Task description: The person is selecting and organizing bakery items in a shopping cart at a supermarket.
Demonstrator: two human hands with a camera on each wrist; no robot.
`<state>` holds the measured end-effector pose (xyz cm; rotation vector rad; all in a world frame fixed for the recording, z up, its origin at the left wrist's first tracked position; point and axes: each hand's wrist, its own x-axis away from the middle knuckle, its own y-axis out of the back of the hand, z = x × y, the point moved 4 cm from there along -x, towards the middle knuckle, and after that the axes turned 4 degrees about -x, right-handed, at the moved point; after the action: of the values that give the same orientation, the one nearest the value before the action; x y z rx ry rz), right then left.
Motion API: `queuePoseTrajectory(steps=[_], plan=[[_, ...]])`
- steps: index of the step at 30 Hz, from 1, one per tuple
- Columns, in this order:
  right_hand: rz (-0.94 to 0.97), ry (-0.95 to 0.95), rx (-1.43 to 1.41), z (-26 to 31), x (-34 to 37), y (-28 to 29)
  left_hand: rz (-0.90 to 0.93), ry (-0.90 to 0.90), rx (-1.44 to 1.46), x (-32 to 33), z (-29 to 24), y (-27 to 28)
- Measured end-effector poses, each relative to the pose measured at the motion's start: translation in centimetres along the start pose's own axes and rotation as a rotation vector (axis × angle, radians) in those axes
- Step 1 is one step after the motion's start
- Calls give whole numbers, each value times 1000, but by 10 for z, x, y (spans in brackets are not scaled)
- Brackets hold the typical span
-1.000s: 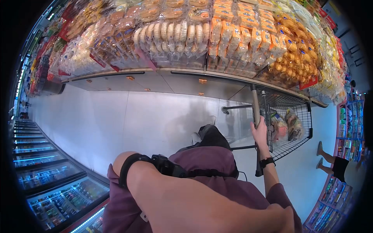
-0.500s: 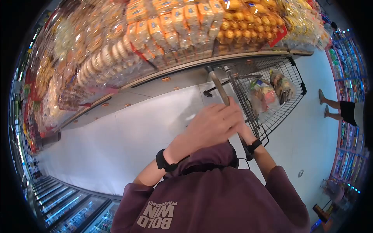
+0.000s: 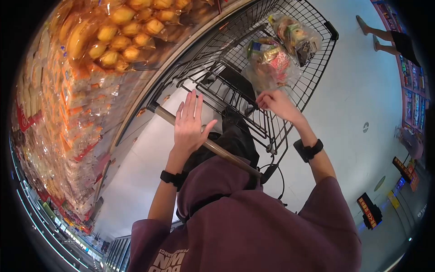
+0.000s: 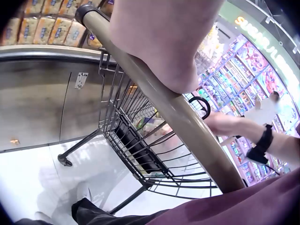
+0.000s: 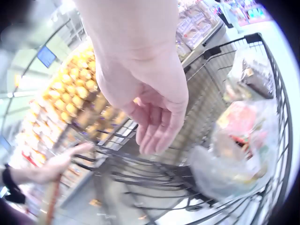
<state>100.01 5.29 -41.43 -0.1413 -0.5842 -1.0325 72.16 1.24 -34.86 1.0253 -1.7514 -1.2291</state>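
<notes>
My left hand (image 3: 188, 127) lies over the grey push handle (image 3: 226, 157) of a wire shopping cart (image 3: 317, 75), fingers straight and thumb spread. In the left wrist view its palm heel rests on that handle. Off the handle, my right hand (image 3: 278, 105) hangs above the cart's near end with loosely bent fingers and nothing in them, as the right wrist view also shows. Beyond its fingers, two clear plastic bags lie in the basket: one bag with pink and green contents (image 3: 272, 63) and one with dark and yellow contents (image 3: 297, 36).
A display shelf of packaged baked goods (image 3: 131, 38) runs along the left, close beside the cart. At upper right a person's legs (image 3: 380, 34) stand near lit shelves (image 3: 414, 99). Pale floor (image 3: 337, 136) stretches to the cart's right.
The left arm has swung from across the body to the handle. My right hand has left the handle and moved forward over the cart. The bags and cart now appear closer and turned.
</notes>
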Motion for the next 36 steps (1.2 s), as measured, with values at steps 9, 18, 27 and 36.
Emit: queuePoseTrajectory(steps=[9,18,27,36], plan=[[241,-121,854,-208,-120,-3,83,66,21,-10,1,-3],[56,-330,126,-103,-117,49,313,-147,211,-93,-67,56],[418,-518,285,-174,-131,49,718,-226,-11,-221,-102,-106],[142,-664,69,-240,-133,-3,729,-41,-24,-237,-99,-209]])
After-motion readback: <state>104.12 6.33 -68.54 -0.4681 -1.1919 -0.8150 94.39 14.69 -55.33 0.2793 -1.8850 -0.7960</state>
